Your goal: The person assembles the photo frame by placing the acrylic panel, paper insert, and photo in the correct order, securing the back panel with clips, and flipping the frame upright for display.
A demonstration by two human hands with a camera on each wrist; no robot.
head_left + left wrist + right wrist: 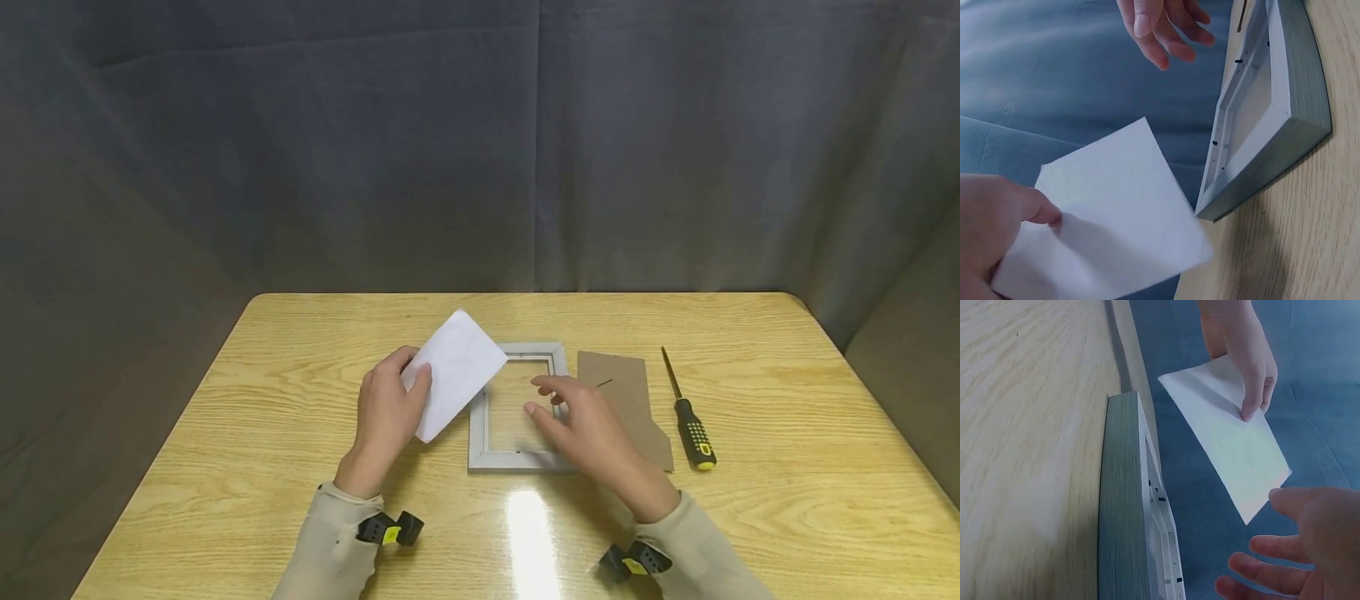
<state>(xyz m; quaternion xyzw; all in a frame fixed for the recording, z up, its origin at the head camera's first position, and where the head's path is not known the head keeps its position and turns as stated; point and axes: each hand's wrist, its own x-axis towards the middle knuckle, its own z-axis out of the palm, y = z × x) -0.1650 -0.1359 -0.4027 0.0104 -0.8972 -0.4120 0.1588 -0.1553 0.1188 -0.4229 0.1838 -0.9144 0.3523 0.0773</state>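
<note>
A white sheet point(459, 367) is held tilted in the left hand point(388, 404), pinched between the thumb and the other fingers, above the left side of a pale picture frame point(517, 461). In the right hand point(588, 425) nothing is held; its fingers are loosely bent, parted from the thumb by a gap, and are poised over the right side of the frame. The frame is laid flat on the wooden counter point(787, 400), back upwards, and small black tabs point(1215, 143) can be seen along its inner edge. A brown backing board point(630, 392) is laid just to the right of it, partly hidden by the right hand, and farther right a screwdriver point(686, 417) is held by neither hand.

The uncovering of the frame is judged to be done, as the board is off and the back is bare. The sheet is not seated in the frame, and for a closed frame both sheet and board would be left to be fitted; whether a clear pane is set in the opening cannot be told
</note>
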